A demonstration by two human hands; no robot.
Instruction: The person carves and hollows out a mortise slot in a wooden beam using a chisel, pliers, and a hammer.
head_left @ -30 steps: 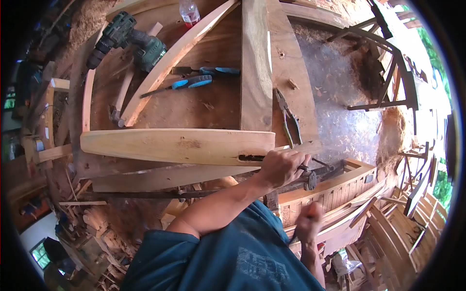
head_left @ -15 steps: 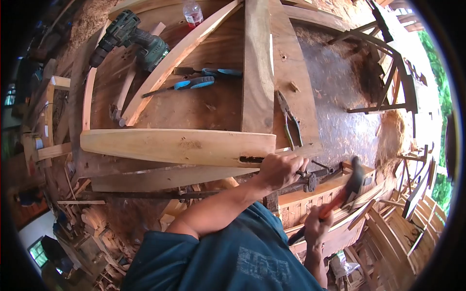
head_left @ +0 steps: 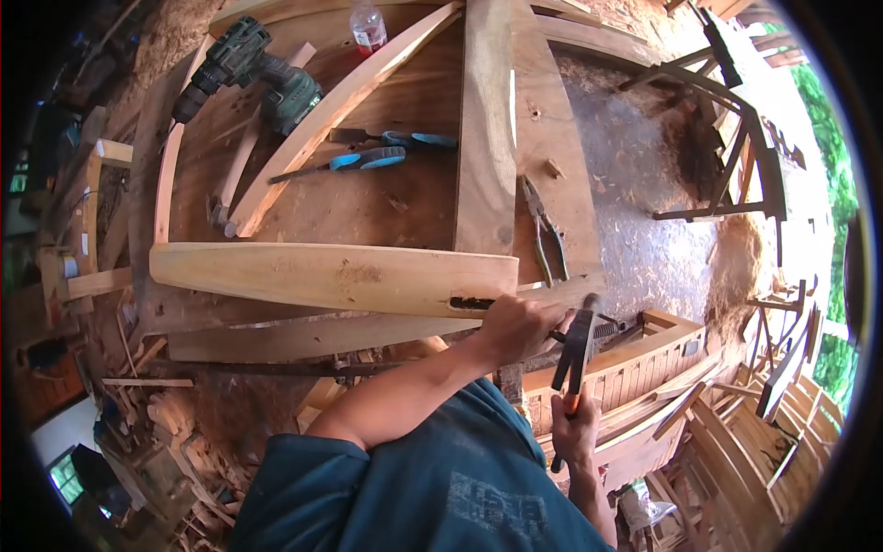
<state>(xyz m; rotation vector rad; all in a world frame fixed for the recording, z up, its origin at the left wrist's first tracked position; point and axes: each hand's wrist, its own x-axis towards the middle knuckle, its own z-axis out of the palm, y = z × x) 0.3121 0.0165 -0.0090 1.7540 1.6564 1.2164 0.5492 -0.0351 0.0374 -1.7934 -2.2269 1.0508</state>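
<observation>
My left hand (head_left: 522, 329) is closed round a dark chisel-like tool at the right end of a pale, tapered board (head_left: 349, 276). The fingers hide most of this tool; its dark butt shows beside them. A dark slot (head_left: 471, 303) is cut in the board just left of the hand. My right hand (head_left: 576, 428) grips a hammer (head_left: 578, 345) by its orange and black handle, with the head close beside my left fist. Whether hammer and tool touch, I cannot tell.
Pliers (head_left: 544, 230) lie above my left hand. Blue-handled tools (head_left: 368, 157), a green drill (head_left: 290, 97), a second hammer (head_left: 221, 216) and a bottle (head_left: 368, 29) rest on the plywood (head_left: 349, 212). A metal bar clamp (head_left: 607, 328) is by the board's right end.
The hammer in my right hand first swung out to the right, then came back left to beside my left hand. My left hand has kept its grip at the board's end.
</observation>
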